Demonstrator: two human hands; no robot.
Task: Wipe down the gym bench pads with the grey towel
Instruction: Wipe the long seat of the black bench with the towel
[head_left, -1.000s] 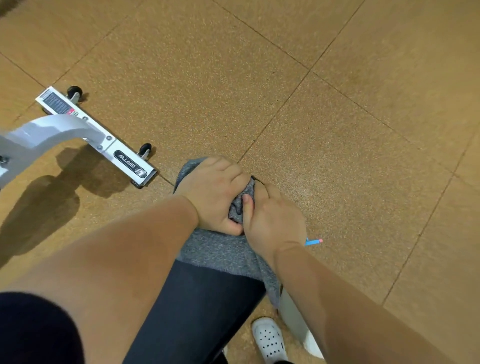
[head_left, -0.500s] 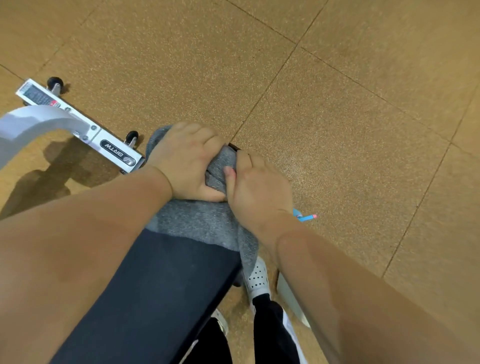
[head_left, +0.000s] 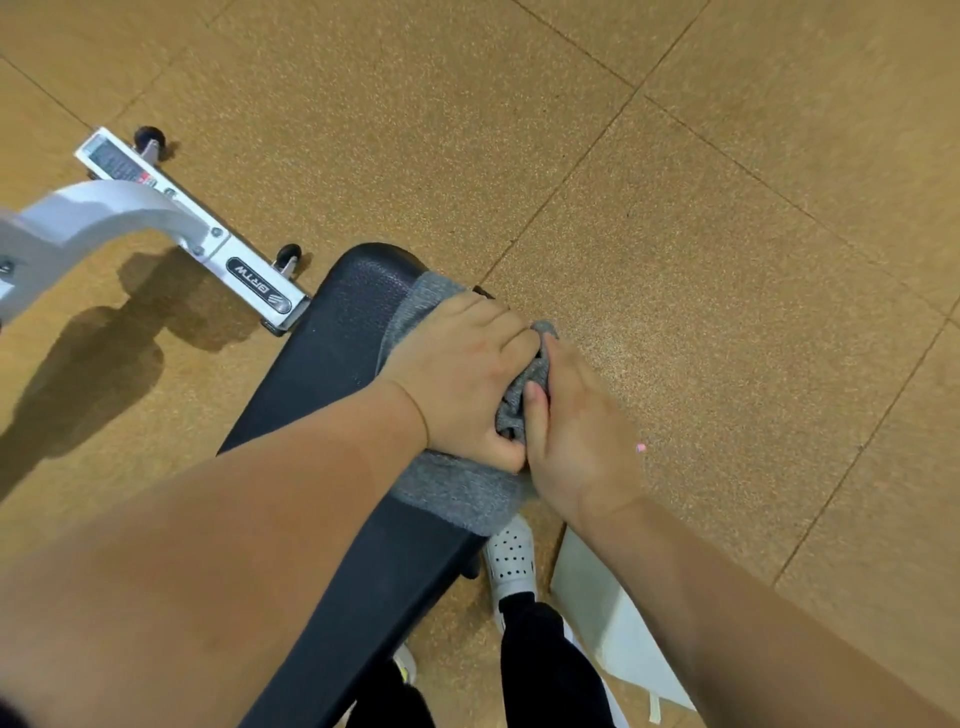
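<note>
The white base bar carries an oval logo (upside down) reading "BRTW".

Towel on pad (hands atop).
</note>
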